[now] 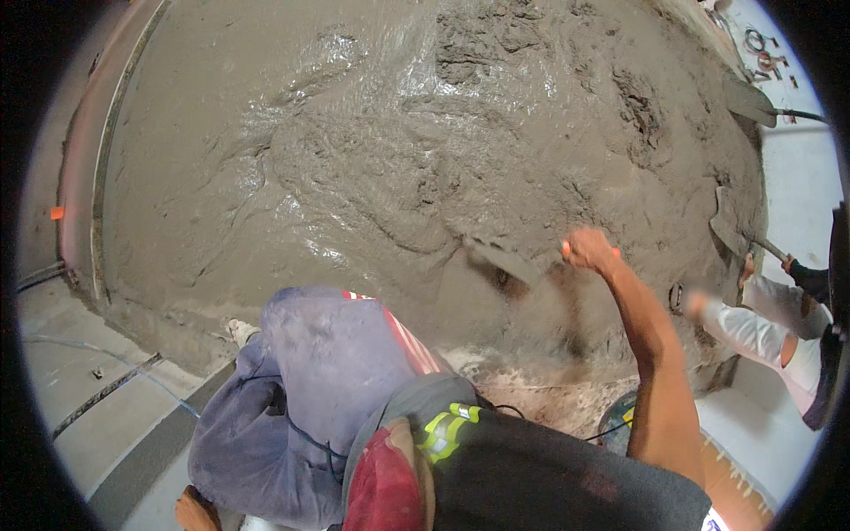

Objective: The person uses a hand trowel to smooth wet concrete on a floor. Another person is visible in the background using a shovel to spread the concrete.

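My right hand [586,250] grips an orange-tipped trowel handle over the wet grey cement bed [354,159]. The trowel's mud-coated blade [503,267] lies to the left of that hand, in the slurry, its shape partly lost in the grey. At the bottom left, beside my bent blue-trousered leg [319,354], my left hand [197,508] has its fingers curled; whatever it may hold is hidden.
A co-worker [788,336] at the right holds a shovel [728,230]; another shovel [753,104] rests at the upper right. A straight edging strip [111,142] runs along the left. A hose [124,358] crosses the concrete at lower left. A bucket [620,420] stands behind my right arm.
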`<action>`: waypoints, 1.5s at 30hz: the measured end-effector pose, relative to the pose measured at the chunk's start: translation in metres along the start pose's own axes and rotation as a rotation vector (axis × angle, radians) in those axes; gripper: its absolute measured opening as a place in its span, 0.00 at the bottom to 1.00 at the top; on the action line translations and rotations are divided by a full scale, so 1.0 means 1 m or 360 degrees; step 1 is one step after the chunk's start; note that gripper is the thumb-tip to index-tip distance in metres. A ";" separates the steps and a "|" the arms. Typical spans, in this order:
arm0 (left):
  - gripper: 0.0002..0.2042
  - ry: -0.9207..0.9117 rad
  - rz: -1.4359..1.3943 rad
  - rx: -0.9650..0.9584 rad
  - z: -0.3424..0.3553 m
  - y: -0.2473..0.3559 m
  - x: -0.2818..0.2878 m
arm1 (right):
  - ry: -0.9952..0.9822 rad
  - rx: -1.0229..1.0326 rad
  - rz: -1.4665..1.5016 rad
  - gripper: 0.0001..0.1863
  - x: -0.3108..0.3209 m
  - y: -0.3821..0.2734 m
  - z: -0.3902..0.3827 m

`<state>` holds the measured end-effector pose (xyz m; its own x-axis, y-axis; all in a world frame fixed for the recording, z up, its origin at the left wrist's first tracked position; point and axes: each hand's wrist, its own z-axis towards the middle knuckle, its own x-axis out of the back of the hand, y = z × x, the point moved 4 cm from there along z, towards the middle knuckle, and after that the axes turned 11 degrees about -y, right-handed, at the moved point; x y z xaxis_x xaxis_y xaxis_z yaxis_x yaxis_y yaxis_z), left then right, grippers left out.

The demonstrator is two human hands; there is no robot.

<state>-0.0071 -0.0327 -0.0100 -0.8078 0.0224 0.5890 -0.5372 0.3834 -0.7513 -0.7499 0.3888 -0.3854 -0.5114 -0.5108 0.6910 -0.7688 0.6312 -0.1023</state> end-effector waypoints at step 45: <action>0.13 0.0057 0.0576 0.0027 -0.007 0.017 0.008 | 0.0597 -0.1104 0.2056 0.08 -0.130 -0.097 -0.154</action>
<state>-0.0211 -0.0200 -0.0159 -0.9375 0.1866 0.2939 -0.2222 0.3292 -0.9177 -0.5497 0.4839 -0.3555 -0.4667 0.6997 0.5410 0.5013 0.7132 -0.4900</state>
